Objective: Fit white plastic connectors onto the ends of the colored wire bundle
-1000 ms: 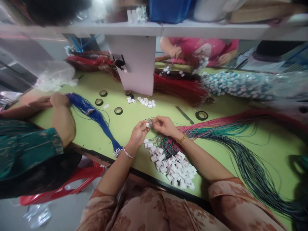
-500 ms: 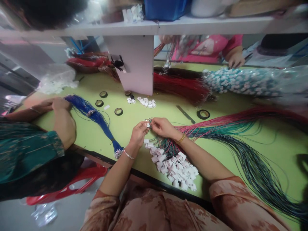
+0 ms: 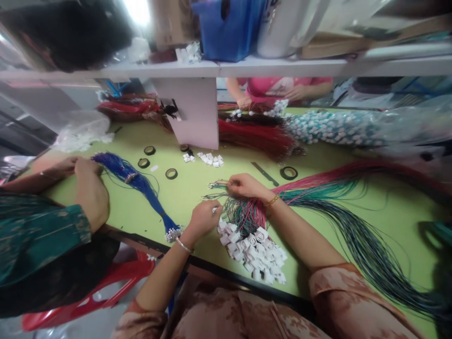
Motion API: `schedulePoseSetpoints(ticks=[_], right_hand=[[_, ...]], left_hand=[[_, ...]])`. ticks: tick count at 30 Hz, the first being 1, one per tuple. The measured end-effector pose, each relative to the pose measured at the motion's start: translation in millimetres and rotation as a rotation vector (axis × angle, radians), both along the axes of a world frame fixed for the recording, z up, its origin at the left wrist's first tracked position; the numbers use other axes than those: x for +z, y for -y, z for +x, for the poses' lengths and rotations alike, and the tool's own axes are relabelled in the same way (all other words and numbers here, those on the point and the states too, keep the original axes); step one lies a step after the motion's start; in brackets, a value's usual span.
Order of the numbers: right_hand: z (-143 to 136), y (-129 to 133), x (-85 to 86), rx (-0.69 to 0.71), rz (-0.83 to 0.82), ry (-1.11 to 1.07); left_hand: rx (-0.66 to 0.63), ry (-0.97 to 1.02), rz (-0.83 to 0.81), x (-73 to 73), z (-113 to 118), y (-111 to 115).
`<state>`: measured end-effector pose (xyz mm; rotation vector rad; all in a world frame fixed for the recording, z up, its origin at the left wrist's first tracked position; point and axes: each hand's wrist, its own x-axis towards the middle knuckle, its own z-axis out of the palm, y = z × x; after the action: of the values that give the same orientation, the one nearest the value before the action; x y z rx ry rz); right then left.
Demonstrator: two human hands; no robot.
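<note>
Over the green table (image 3: 197, 181), my right hand (image 3: 244, 185) is closed on thin wires (image 3: 217, 185) whose metal-tipped ends point left. My left hand (image 3: 205, 217) is closed lower and to the left, beside the pile of white connectors (image 3: 263, 254); a small pale bit shows at its fingertips, too small to name. The connectors sit on the ends of green, pink and dark wires (image 3: 252, 214). From there the long wire bundle (image 3: 356, 230) runs off to the right. The two hands are apart.
Black tape rolls (image 3: 171, 173), loose white connectors (image 3: 211, 159) and a dark flat blade-like strip (image 3: 264, 173) lie beyond my hands. At left, another person's hands (image 3: 86, 167) hold a blue wire bundle (image 3: 144, 188). Across the table, a person in pink (image 3: 261, 87) handles wires. A shelf (image 3: 141, 71) spans above.
My hands have separated: the left moved down toward the connector pile, and the right stays with the wire ends. The view has tilted up slightly. The hands of the person in pink have shifted.
</note>
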<state>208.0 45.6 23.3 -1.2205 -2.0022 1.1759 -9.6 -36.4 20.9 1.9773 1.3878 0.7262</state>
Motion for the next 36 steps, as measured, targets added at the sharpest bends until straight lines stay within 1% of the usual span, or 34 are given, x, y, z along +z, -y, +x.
schedulePoseSetpoints(ticks=[3,5,6,8,10,11,13,14,16,18,19,21,22,24,26,28,30,32,33,34,36], right_hand=[[-15,-6,1.7,-0.098,-0.253,-0.285],[-31,-9,1.3,-0.114,-0.321,-0.426],[-40,-8,0.3,-0.097,-0.32,-0.456],[-55,-4,-3.6,-0.051,-0.267,-0.441],[-66,3,-9.6,-0.024,-0.176,-0.375],[-69,8,-13.0,-0.013,-0.138,-0.346],[-72,15,-19.2,0.02,-0.098,-0.308],[-72,17,-21.7,0.034,-0.095,-0.299],[-71,21,-24.7,0.045,-0.103,-0.291],[-70,22,-25.4,0.047,-0.094,-0.271],[-70,22,-25.1,0.052,-0.072,-0.254],[-69,22,-24.1,0.056,-0.003,-0.225],[-69,21,-23.5,0.053,0.03,-0.22],[-68,20,-23.4,0.044,0.065,-0.232],[-67,18,-25.1,0.051,0.052,-0.262],[-66,17,-28.9,0.08,-0.003,-0.318],[-67,16,-33.4,0.105,-0.09,-0.392],[-68,16,-36.4,0.106,-0.162,-0.436],[-68,16,-36.7,0.095,-0.178,-0.44],[-68,16,-36.1,0.076,-0.179,-0.436],[-68,16,-32.4,0.026,-0.151,-0.43]], left_hand=[[-0.08,-0.105,0.076,-10.8,6,10],[-0.083,-0.141,0.115,-17.8,10,18],[-0.079,-0.147,0.125,-20.3,11,23],[-0.086,-0.123,0.127,-22.0,11,30],[-0.099,-0.061,0.117,-18.0,4,30],[-0.09,-0.029,0.108,-13.6,-3,26],[-0.018,0.028,0.087,-0.6,-21,6],[0.077,0.056,0.077,7.1,-30,-9],[0.288,0.127,0.098,21.1,-49,-51],[0.441,0.092,0.122,29.4,-61,-98],[0.514,0.037,0.096,30.7,-64,-121],[0.54,-0.006,0.079,27.9,-64,-158],[0.537,-0.025,0.07,24.4,-63,-171],[0.523,-0.057,0.055,15.3,-60,-184],[0.519,-0.092,0.044,6.6,-60,-185],[0.522,-0.124,0.032,2.1,-62,-180],[0.528,-0.156,0.012,4.1,-65,-171],[0.522,-0.145,-0.015,12.5,-66,-160],[0.505,-0.104,-0.034,18.4,-64,-152],[0.475,0.003,-0.06,24.7,-62,-144],[0.383,0.339,-0.147,35.4,-55,-122]])
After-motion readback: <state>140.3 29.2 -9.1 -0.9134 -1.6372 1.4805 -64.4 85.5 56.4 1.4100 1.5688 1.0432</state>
